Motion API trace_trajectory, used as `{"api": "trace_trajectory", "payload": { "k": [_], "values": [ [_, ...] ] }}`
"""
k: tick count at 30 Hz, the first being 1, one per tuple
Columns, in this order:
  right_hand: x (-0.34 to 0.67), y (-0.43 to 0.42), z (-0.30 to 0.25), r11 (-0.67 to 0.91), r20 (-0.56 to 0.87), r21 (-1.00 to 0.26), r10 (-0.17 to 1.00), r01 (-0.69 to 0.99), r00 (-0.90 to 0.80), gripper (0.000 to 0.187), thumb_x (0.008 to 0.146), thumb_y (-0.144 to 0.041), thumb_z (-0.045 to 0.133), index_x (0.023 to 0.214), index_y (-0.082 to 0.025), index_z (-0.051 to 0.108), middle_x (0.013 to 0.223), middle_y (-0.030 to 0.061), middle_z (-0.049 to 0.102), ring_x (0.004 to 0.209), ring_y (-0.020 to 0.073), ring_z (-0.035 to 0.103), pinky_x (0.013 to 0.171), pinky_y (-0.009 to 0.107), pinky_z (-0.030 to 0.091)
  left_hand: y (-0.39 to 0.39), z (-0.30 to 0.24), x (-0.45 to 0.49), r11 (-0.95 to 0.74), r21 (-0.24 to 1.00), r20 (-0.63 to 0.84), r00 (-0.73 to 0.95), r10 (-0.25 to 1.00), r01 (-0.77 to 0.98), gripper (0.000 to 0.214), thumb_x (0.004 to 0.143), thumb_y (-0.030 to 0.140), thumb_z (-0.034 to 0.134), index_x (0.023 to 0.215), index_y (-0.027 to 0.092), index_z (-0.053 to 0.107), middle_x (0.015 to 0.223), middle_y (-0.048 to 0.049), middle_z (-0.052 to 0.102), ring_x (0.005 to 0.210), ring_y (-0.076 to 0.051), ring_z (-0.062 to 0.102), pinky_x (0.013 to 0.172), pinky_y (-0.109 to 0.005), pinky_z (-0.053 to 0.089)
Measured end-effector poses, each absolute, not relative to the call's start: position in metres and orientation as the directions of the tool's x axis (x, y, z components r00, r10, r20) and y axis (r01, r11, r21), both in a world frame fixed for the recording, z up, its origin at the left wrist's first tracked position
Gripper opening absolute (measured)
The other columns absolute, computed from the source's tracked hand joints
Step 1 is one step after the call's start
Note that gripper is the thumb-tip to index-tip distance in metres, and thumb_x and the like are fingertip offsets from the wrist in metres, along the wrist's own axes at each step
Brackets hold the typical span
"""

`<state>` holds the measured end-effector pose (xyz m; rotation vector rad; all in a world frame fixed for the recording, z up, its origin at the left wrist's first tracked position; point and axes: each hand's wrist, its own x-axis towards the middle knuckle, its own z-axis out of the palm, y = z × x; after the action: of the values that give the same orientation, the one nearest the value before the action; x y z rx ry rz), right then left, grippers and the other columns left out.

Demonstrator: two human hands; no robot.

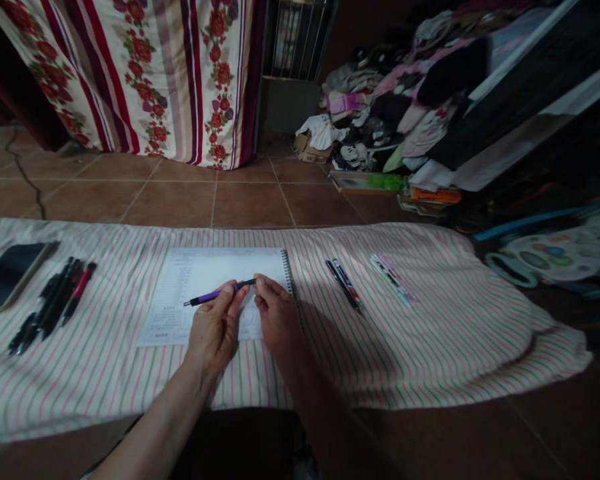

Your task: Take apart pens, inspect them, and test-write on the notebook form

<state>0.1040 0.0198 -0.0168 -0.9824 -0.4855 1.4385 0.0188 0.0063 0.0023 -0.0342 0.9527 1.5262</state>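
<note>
A purple and black pen is held level above a spiral-bound notebook, whose page carries faint printed lines. My left hand pinches the pen's barrel between thumb and fingers. At the pen's dark right end, my right hand closes its thumb and fingertips on it; whether that end is a cap or part of the barrel I cannot tell. Both hands hover over the lower right of the page, hiding part of it.
On the striped cloth lie two dark pens, some light-coloured pens, several black and red pens and a phone. Beyond are a floral curtain, tiled floor and heaped clothes.
</note>
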Motion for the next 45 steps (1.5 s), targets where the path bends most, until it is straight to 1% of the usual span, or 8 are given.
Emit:
{"api": "trace_trajectory", "payload": {
  "k": [4,10,16,22,31,35,40,45],
  "values": [
    [0.105,0.021,-0.017,-0.173,-0.321,-0.767,0.938,-0.618,0.135,0.018,0.064,-0.028,0.071,0.078,-0.018,0.071,0.074,-0.0011,0.064,0.06,0.0074,0.052,0.057,0.018,0.044,0.005,0.005,0.018,0.134,0.541,-0.52,-0.205,0.829,-0.83,0.016,0.082,-0.003,0.05,0.079,0.004,0.064,0.076,-0.0089,0.07,0.071,-0.013,0.07,0.072,-0.017,0.057],
    [0.108,0.023,-0.021,-0.194,-0.374,-0.714,0.918,-0.673,0.132,0.014,0.064,-0.023,0.071,0.077,-0.017,0.069,0.068,-0.0032,0.062,0.054,0.0056,0.051,0.055,0.015,0.045,-0.001,0.004,0.014,0.135,0.597,-0.414,-0.16,0.896,-0.791,0.019,0.081,0.004,0.055,0.099,0.007,0.063,0.08,-0.0089,0.071,0.076,-0.015,0.07,0.078,-0.022,0.056],
    [0.113,0.021,-0.018,-0.178,-0.34,-0.719,0.933,-0.672,0.117,0.009,0.069,-0.023,0.066,0.075,-0.018,0.068,0.067,-0.003,0.061,0.057,0.0057,0.053,0.056,0.013,0.045,-0.01,0.002,0.009,0.124,0.633,-0.432,-0.215,0.876,-0.764,0.008,0.08,0.006,0.057,0.082,0.007,0.065,0.075,-0.0093,0.071,0.071,-0.014,0.069,0.071,-0.021,0.057],
    [0.115,0.013,-0.016,-0.228,-0.328,-0.729,0.944,-0.645,0.037,0.013,0.069,-0.026,0.066,0.078,-0.017,0.069,0.071,-0.0026,0.062,0.06,0.0052,0.056,0.058,0.012,0.045,-0.02,0.002,0.01,0.15,0.644,-0.428,-0.192,0.883,-0.75,0.017,0.077,0.002,0.06,0.092,0.008,0.064,0.078,-0.0088,0.071,0.066,-0.013,0.068,0.063,-0.019,0.057],
    [0.112,0.008,-0.015,-0.236,-0.318,-0.736,0.948,-0.635,0.017,0.015,0.068,-0.03,0.068,0.078,-0.018,0.07,0.069,-0.0014,0.063,0.058,0.0063,0.056,0.056,0.013,0.048,-0.02,-0.008,0.002,0.108,0.684,-0.361,-0.206,0.91,-0.721,0.015,0.074,0.008,0.067,0.089,0.008,0.066,0.082,-0.0086,0.071,0.079,-0.016,0.068,0.071,-0.024,0.057],
    [0.111,0.009,-0.017,-0.24,-0.339,-0.726,0.94,-0.644,0.033,0.014,0.063,-0.027,0.073,0.072,-0.017,0.069,0.063,-0.0033,0.061,0.052,0.0041,0.052,0.05,0.011,0.045,-0.016,-0.009,-0.003,0.111,0.69,-0.34,-0.185,0.922,-0.716,0.016,0.072,0.005,0.067,0.088,0.007,0.066,0.085,-0.0101,0.071,0.079,-0.016,0.069,0.072,-0.024,0.057],
    [0.11,0.01,-0.02,-0.25,-0.356,-0.732,0.933,-0.634,0.043,0.02,0.059,-0.025,0.076,0.076,-0.015,0.07,0.064,-0.003,0.061,0.051,0.0031,0.052,0.049,0.01,0.045,-0.011,-0.01,-0.006,0.136,0.687,-0.328,-0.138,0.934,-0.714,0.019,0.072,0.0,0.064,0.089,0.007,0.066,0.088,-0.0119,0.071,0.08,-0.018,0.07,0.074,-0.025,0.057],
    [0.106,0.014,-0.022,-0.259,-0.377,-0.752,0.923,-0.606,0.073,0.022,0.06,-0.027,0.075,0.078,-0.015,0.071,0.065,-0.0029,0.062,0.051,0.003,0.052,0.047,0.01,0.043,-0.007,-0.011,-0.007,0.104,0.689,-0.331,-0.183,0.926,-0.717,0.01,0.072,0.0,0.063,0.08,0.005,0.066,0.082,-0.0121,0.072,0.074,-0.018,0.07,0.071,-0.023,0.057]
  ]
}}
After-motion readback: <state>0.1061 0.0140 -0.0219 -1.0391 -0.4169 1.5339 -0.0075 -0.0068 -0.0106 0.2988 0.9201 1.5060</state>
